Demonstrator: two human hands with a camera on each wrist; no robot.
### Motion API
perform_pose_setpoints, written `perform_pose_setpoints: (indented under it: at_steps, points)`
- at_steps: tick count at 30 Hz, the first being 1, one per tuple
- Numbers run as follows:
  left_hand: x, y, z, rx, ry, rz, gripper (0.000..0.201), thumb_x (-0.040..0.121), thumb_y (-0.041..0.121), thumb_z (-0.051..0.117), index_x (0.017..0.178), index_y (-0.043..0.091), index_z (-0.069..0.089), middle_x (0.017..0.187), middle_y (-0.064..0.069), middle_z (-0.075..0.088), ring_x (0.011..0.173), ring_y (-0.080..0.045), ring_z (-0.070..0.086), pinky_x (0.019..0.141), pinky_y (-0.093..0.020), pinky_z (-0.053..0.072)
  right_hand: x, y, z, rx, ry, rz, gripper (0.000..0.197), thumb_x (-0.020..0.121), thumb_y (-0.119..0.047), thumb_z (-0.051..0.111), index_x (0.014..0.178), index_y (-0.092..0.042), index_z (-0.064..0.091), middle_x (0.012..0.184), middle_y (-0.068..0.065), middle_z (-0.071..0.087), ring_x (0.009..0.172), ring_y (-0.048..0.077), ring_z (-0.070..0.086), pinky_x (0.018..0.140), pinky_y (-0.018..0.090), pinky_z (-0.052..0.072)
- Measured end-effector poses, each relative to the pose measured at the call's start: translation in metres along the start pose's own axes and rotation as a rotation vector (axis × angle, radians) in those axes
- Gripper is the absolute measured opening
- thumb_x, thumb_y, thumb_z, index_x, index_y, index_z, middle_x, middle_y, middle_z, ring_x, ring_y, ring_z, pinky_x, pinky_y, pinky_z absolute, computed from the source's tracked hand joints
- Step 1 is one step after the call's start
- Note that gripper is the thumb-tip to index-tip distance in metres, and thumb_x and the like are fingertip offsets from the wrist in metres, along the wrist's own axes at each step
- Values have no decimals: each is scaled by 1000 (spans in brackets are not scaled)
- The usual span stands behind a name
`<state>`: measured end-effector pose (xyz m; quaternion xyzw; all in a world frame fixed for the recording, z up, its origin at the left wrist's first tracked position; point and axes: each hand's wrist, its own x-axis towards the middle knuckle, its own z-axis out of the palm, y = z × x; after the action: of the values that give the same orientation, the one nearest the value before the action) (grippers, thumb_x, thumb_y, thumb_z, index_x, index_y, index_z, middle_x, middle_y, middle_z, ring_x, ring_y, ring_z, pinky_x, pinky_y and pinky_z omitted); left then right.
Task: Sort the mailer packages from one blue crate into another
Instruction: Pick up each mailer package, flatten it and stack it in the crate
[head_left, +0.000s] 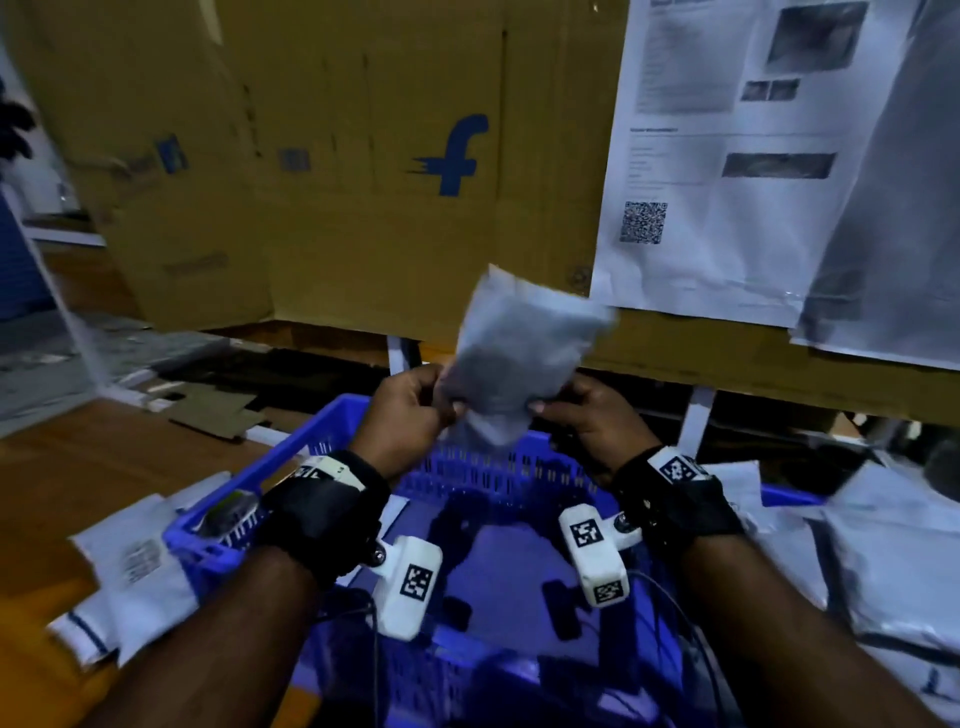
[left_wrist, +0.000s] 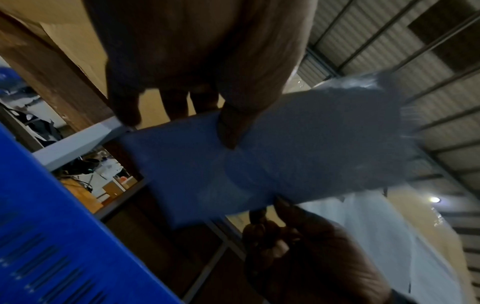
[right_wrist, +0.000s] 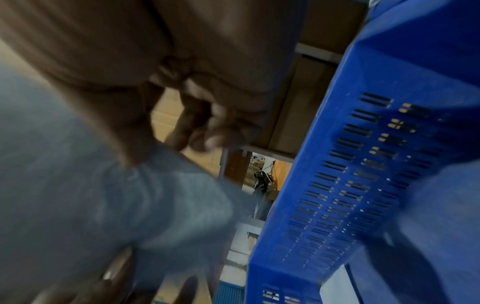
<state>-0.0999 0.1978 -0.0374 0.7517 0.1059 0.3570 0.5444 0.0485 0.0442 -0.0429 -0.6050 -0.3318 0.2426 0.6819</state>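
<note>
1. Mailer (head_left: 519, 358): one grey plastic pouch, flat, blurred, tilted upright above the crate's far wall.
2. Left hand (head_left: 410, 410): thumb and fingers pinch the pouch's lower left edge.
3. Right hand (head_left: 587, 415): pinches its lower right edge.
4. Blue crate (head_left: 223, 525): one plainly seen, slotted walls, below both wrists.
5. White mailers (head_left: 135, 566): several, on the table to the left; more lie to the right.
6. Cardboard box (head_left: 363, 156): one, behind.
</note>
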Motion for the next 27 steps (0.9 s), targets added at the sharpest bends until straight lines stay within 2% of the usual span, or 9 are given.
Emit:
perform_pose_setpoints:
  at_steps: [4,6,9,11,15,19,23,25,27]
  points:
    - [10,-15,5,195,193,79,61,71,-31,47,62,26,66,90,25,67,104,8,53,97,-24,38,-1,11,-2,135,7,39,23,91,10,51,78,-6,62,65,3,70,52,13,65,47,21,50]
    - [8,-19,10,243,235,131,63,64,-34,38,63,23,66,100,25,60,117,-6,48,99,-17,35,-2,20,-2,251,-10,98,24,94,7,44,81,-4,61,72,13,69,54,20,66,45,23,51]
    - [5,-29,15,262,226,144,69,62,-34,33,62,26,67,118,5,53,128,-21,43,101,-6,32,-2,35,-5,402,-24,201,25,95,-5,39,86,-4,61,86,18,66,64,30,63,49,28,54]
    - [7,-34,17,256,216,145,74,67,-34,41,60,34,68,126,8,50,130,-16,44,108,-16,34,-2,39,-3,425,-51,198,15,96,-6,47,87,-7,60,81,14,66,60,24,66,50,27,54]
    - [9,-33,16,158,99,180,48,82,-28,47,73,12,71,132,-3,56,121,-4,56,103,-29,46,2,47,4,243,-67,71,31,84,11,64,100,-14,54,77,6,72,63,19,68,61,34,57]
    - [3,-23,17,-106,59,-59,30,90,-18,42,94,-4,67,102,-21,69,87,-21,71,73,-30,58,4,45,4,207,-6,-33,46,79,13,68,111,-17,55,88,8,75,76,23,71,73,44,57]
    - [2,-13,18,-363,28,-301,31,97,0,35,103,6,65,96,-12,71,79,-24,67,64,-30,55,5,44,1,169,65,-67,52,78,11,71,119,-17,55,91,6,76,82,21,72,73,40,58]
    - [5,-16,18,-310,32,-267,21,97,-2,48,105,11,61,87,-5,72,76,-21,65,65,-30,55,3,43,1,184,61,-76,51,78,13,70,118,-16,57,91,5,76,83,21,72,74,39,59]
    - [8,-20,19,-249,43,-195,38,87,-14,58,114,13,53,95,-9,73,83,-26,66,69,-36,54,2,42,1,176,42,-78,42,79,13,69,108,-17,63,90,4,76,83,22,72,78,42,59]
